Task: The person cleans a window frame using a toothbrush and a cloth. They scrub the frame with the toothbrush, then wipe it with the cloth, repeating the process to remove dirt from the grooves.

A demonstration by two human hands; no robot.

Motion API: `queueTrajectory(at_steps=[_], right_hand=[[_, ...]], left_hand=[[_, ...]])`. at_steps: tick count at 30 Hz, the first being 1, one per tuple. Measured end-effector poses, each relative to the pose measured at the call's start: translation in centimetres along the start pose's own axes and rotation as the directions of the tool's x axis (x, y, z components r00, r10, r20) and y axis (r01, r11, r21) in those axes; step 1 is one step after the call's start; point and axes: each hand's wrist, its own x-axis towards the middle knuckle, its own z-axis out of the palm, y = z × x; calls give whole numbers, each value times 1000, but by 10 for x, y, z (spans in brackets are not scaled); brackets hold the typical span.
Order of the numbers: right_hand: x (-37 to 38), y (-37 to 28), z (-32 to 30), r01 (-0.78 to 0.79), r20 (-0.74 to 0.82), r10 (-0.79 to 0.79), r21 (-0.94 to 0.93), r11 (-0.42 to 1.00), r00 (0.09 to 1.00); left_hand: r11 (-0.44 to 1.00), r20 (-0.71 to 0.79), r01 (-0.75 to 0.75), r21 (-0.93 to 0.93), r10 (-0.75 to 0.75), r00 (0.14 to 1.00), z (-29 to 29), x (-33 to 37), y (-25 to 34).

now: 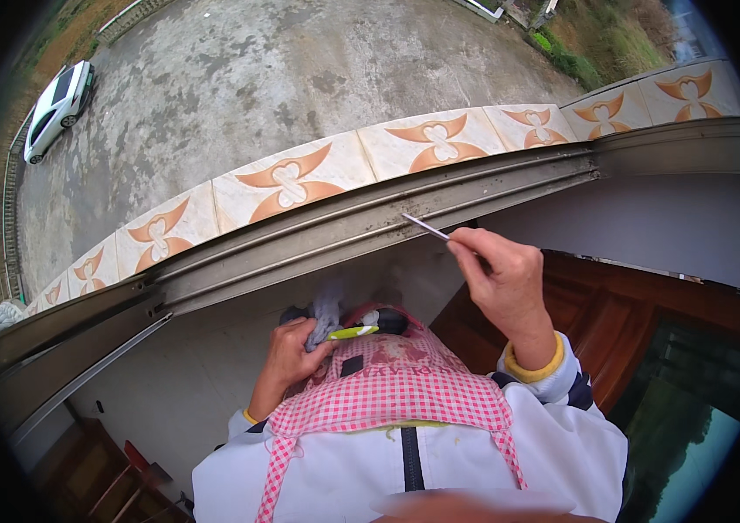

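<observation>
Indoor side of a window opening, seen looking down over the sill. Nearest: white jacket with a dark zip, pink gingham apron over it. Left hand is low in front of the apron, fingers curled round a bunched grey cloth. Lime-green handle sits at its thumb, looks held too; dark end beyond it, can't tell what tool.

Right hand is up and forward, thumb and fingers pinching a thin silvery rod. Its rear end is hidden in the grip, so exact type unclear. Rod tip is at the metal sliding-window track, right of its middle, among dark grit between the raised rails. Can't confirm actual contact at the tip.

Handling, my read: keep the rod shallow, tip flat to the channel floor, short strokes along the rails, not across. Light pressure, or it'll skid or score the metal. Gather loosened grit toward one spot; cloth is close by for lifting it. Corners want the tip steeper.

Farther: patterned tiles with orange motifs edge the outer ledge. Past them, stained concrete yard, white car at far left.
</observation>
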Motion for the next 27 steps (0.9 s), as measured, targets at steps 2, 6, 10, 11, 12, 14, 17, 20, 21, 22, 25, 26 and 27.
queueTrajectory(at_steps=[2, 6, 10, 11, 12, 14, 17, 20, 21, 22, 25, 26, 27], right_hand=[[10, 9, -27, -129, -70, 121, -131, 983, 990], [28, 5, -61, -176, 45, 178, -45, 983, 983], [61, -16, -24, 31, 301, -40, 34, 999, 953], [71, -20, -12, 88, 350, -111, 78, 993, 930], [81, -22, -1, 139, 410, -172, 110, 984, 896], [98, -20, 12, 186, 496, -216, 110, 976, 841], [117, -4, 2, 142, 651, -158, 77, 987, 743], [134, 17, -44, 56, 727, 107, -196, 979, 678], [139, 21, -58, -22, 703, 273, -344, 939, 657], [140, 20, -71, 50, 627, 323, -501, 864, 709], [140, 3, -86, 62, 561, 243, -468, 881, 791], [136, -5, -80, 89, 574, 129, -336, 938, 809], [133, -12, -70, 69, 576, 74, -222, 973, 814]], left_hand=[[998, 25, 36, -57, -34, 999, 4, 2, -7], [997, 80, 60, -39, -57, 995, 4, 8, -20], [998, 48, 45, -37, -43, 998, 0, 13, -29], [999, 43, 43, -32, -41, 998, -2, 12, -31], [999, 40, 35, -11, -35, 999, -4, 11, -33], [993, 104, 113, -13, -111, 988, -9, 9, -38], [984, 121, 171, -48, -164, 979, -11, 7, -45], [959, 151, 251, -132, -231, 961, -10, 8, -55], [944, 174, 284, -169, -255, 951, -11, 7, -58], [926, 195, 316, -205, -277, 941, -11, 6, -61], [810, 346, 462, -361, -344, 873, -12, 0, -71], [776, 358, 497, -388, -370, 857, -15, -6, -72], [744, 354, 496, -448, -362, 862, -16, -7, -76]])
